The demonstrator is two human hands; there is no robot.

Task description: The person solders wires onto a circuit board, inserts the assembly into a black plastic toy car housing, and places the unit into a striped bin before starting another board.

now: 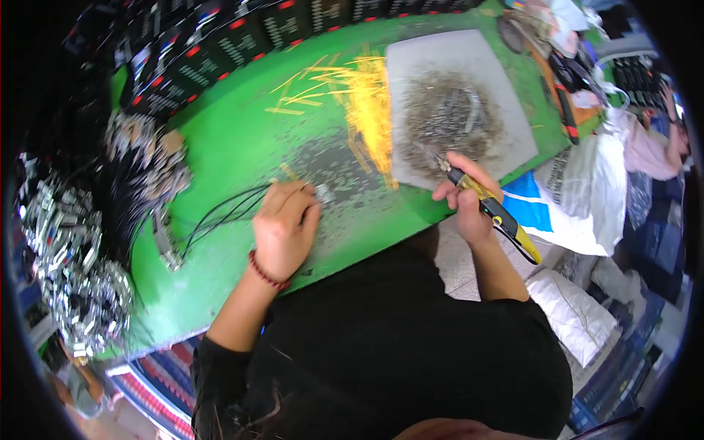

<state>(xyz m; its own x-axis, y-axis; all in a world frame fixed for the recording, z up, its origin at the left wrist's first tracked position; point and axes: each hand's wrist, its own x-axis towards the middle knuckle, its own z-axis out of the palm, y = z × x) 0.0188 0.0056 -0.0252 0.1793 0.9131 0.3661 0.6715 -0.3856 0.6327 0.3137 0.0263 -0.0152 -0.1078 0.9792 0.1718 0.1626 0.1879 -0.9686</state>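
My left hand, with a beaded bracelet at the wrist, is closed over thin black cables near the front of the green table. Just beyond its fingertips lies a small silvery piece; whether the fingers touch it is unclear. My right hand grips a yellow-and-black hand tool with a narrow metal tip. That tip points at the near edge of a heap of small dark and silvery metal bits. The heap rests on a pale grey board. A silvery connector-like piece lies left of my left hand.
Yellow strips lie along the board's left side on the green table. Black boxes line the back. Shiny metal parts and brownish bundled pieces fill the left. Another red-and-black tool lies at right; a person is beyond.
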